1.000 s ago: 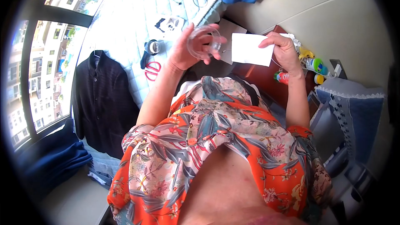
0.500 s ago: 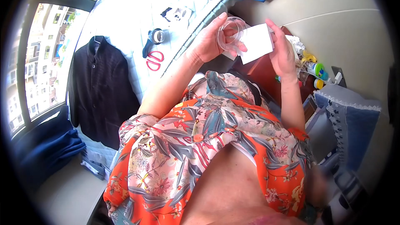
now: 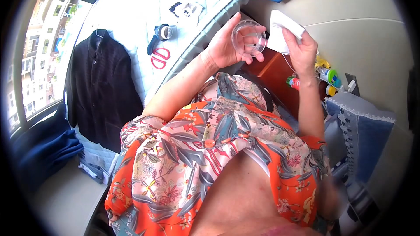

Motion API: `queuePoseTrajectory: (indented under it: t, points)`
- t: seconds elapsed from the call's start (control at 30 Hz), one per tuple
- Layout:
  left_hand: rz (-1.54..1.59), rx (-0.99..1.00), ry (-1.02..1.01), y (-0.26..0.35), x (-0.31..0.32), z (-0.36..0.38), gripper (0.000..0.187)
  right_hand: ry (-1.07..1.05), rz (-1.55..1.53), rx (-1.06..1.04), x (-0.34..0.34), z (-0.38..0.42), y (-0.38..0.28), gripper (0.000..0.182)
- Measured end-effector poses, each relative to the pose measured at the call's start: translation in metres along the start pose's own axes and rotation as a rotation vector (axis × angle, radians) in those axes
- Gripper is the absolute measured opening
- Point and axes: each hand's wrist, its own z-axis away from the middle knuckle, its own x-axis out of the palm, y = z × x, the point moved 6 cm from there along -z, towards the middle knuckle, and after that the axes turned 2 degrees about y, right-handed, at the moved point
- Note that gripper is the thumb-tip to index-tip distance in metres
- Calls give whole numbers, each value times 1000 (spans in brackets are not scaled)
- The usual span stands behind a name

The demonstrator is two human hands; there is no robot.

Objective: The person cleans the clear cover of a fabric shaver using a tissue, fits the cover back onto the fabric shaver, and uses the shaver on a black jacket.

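In the head view, my left hand (image 3: pixel 225 47) holds a shallow, clear round plastic container (image 3: pixel 249 35). The thumb is up at its near side, and the fingers show through it from behind. Pinched between the thumb and fingers of my right hand (image 3: pixel 302 57) is a folded white tissue (image 3: pixel 280 28), raised just to the right of the container. Part of the tissue is hidden behind the right fingers.
On the pale quilted bed at left lie red-handled scissors (image 3: pixel 160 58), a roll of tape (image 3: pixel 165 32) and a dark jacket (image 3: pixel 100 89) on a hanger. Bottles (image 3: pixel 329 76) crowd a brown cabinet (image 3: pixel 278 72) at right, near a wall socket (image 3: pixel 352 84) and a blue denim cover (image 3: pixel 367 135).
My right hand has moved up and right, drawing the tissue away from the container and turning it. My left hand still holds the container, now facing the camera more.
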Motion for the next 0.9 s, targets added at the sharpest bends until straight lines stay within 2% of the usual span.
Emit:
queuePoseTrajectory:
  t: [0.07, 0.2, 0.33, 0.43, 0.53, 0.63, 0.73, 0.83, 0.9]
  points:
    - [-60, -38, -12, -3, 1, 0, 76, -295, 120, -128, 4, -13, -16, 19]
    - [-218, -61, 12, -6, 0, 0, 80, -506, 196, -194, 24, -23, -41, 20]
    - [-286, -49, 56, -6, -4, 3, 78, -678, 261, 145, 36, -30, -29, 18]
    - [-301, -28, 87, -4, -5, 5, 75, -654, 234, 87, 41, -33, -17, 13]
    - [-271, -29, 99, -4, -7, 5, 73, -667, 46, 121, 52, -25, -24, 16]
    - [-241, -46, 109, -6, -9, 6, 71, -621, 83, 237, 54, -23, -22, 20]
    - [-226, -62, 149, -7, -11, 5, 71, -446, 251, -10, 52, -26, -15, 17]
    - [-240, -49, 178, -6, -11, 5, 70, -404, 418, -100, 52, -26, -14, 19]
    - [-263, -16, 195, -4, -12, 4, 69, -398, 547, -243, 55, -25, -18, 18]
